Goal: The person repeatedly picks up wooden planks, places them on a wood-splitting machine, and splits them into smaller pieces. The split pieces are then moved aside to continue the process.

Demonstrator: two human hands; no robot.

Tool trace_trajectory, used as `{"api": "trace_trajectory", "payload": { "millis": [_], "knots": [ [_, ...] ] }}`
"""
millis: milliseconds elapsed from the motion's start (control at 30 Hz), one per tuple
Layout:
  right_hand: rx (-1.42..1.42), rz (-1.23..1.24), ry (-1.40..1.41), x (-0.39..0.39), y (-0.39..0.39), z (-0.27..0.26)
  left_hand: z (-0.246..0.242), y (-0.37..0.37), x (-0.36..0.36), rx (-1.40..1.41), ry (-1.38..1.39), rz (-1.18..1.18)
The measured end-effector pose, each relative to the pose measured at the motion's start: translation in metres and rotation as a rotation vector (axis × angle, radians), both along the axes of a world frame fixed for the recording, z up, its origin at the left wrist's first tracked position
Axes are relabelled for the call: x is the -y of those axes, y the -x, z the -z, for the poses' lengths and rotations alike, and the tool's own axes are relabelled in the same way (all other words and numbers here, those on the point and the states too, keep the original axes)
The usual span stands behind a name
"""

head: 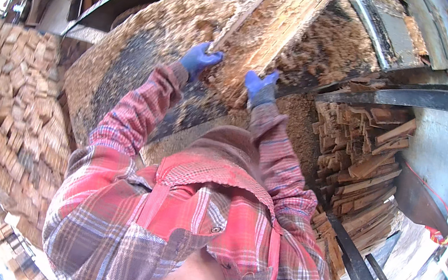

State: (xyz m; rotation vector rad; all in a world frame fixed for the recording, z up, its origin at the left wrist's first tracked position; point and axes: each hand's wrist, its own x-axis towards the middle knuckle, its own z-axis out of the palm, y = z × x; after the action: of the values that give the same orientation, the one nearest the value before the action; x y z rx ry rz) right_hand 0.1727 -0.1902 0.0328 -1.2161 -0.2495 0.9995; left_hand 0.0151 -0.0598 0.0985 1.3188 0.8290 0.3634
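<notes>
A thick, rough wooden board (pixel 273 25) lies slanted over the sawdust-covered surface before me, its near end towards my body. My left hand (pixel 200 59), in a blue glove, grips the board's left edge near that end. At the near right corner, my right hand (pixel 261 85), also gloved in blue, is against the board with its thumb and fingers around the edge. Sawdust and wood shavings coat the board's near part. The fingertips under the wood are hidden.
Stacked wood pieces (pixel 14 117) fill the left side. More split boards (pixel 360 160) are piled at right, below a curved black metal bar (pixel 421 98). A metal rail (pixel 369 25) runs along the upper right. Sawdust (pixel 173 15) covers much of the dark worktop.
</notes>
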Motion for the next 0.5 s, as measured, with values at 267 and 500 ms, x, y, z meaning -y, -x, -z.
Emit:
{"api": "trace_trajectory", "payload": {
  "millis": [267, 500],
  "knots": [
    [-0.404, -0.190, -0.061, 0.090, -0.081, -0.061, -0.092, 0.032, 0.000, -0.162, -0.138, 0.027],
    [-0.507, -0.063, -0.293, 0.159, 0.005, -0.087, -0.113, -0.018, 0.180, -0.415, -0.674, 0.516]
  ]
}}
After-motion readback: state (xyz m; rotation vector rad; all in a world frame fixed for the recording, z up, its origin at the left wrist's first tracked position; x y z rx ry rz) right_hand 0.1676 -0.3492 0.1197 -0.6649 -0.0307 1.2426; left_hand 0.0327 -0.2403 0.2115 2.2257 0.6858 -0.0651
